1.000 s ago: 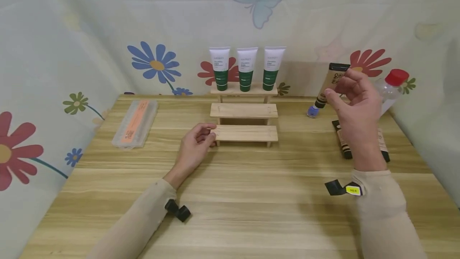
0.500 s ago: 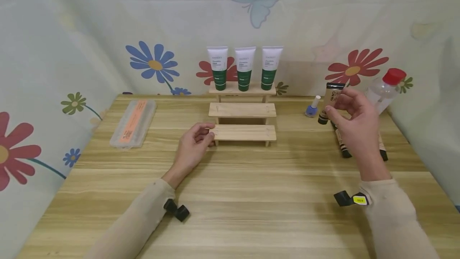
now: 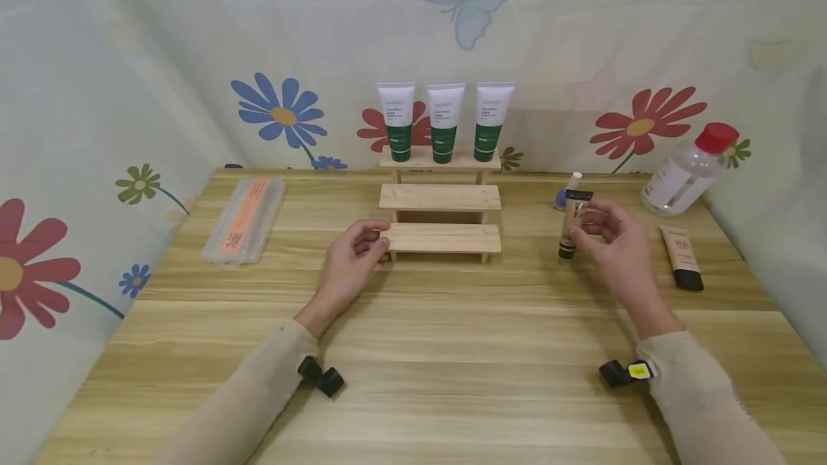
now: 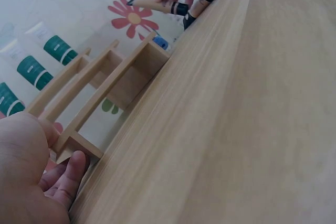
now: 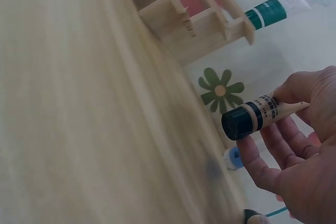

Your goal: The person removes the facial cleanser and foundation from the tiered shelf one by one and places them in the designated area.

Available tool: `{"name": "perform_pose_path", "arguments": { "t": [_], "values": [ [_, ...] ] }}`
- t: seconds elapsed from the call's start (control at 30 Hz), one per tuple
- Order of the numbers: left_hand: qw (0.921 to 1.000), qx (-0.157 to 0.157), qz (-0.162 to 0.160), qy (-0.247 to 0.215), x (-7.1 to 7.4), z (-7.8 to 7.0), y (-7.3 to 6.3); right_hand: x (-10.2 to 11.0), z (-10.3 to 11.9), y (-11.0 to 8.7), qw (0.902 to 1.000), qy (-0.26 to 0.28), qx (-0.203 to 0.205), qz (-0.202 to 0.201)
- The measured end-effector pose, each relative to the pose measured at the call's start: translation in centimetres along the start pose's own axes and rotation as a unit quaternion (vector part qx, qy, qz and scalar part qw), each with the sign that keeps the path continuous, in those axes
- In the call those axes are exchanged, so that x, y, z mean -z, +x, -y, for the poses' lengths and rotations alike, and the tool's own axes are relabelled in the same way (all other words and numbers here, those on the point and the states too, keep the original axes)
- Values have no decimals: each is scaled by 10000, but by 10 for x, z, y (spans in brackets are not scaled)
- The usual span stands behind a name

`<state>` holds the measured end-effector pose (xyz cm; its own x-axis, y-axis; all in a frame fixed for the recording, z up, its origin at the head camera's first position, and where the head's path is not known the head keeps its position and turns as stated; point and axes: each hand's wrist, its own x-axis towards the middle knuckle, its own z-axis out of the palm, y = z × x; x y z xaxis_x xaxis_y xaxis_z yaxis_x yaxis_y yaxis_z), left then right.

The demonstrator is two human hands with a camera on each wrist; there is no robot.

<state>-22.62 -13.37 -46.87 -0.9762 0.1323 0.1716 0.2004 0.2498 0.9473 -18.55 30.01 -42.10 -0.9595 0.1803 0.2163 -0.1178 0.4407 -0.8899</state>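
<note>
A three-tier wooden stand (image 3: 439, 197) has three white-and-green squeeze tubes (image 3: 443, 124) upright in a row on its top shelf. My left hand (image 3: 349, 264) grips the left end of the lowest shelf, its thumb and fingers around the board's end in the left wrist view (image 4: 55, 166). Right of the stand, my right hand (image 3: 614, 253) pinches a beige BB cream tube (image 3: 573, 219) with its black cap pointing down, above the table. The lower two shelves hold nothing. In the right wrist view, the tube's black cap (image 5: 237, 124) faces the camera.
Behind the held tube stands a small blue nail polish bottle (image 3: 560, 199) with a white cap. Another beige BB cream tube (image 3: 681, 258) lies at right, near a tilted-looking clear bottle (image 3: 683, 178) with a red cap. A clear plastic case (image 3: 244, 221) lies at left.
My right hand has lowered the beige BB cream tube and brought it leftward and nearer, turning it more upright. My left hand has stayed on the stand.
</note>
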Motion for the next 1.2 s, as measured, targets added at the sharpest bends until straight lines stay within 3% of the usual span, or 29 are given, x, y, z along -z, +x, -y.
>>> {"name": "perform_pose_path", "arguments": {
  "t": [0.43,0.8,1.2],
  "values": [
    [9999,101,26,-4,-2,0,-1,-7,-20,-3,9997,-128,87,198],
    [10000,63,12,-55,-1,-1,0,-11,-24,-5,9995,-124,-153,235],
    [10000,88,-2,-16,0,-1,1,-15,-24,-5,9992,-398,-45,87]
  ]
}}
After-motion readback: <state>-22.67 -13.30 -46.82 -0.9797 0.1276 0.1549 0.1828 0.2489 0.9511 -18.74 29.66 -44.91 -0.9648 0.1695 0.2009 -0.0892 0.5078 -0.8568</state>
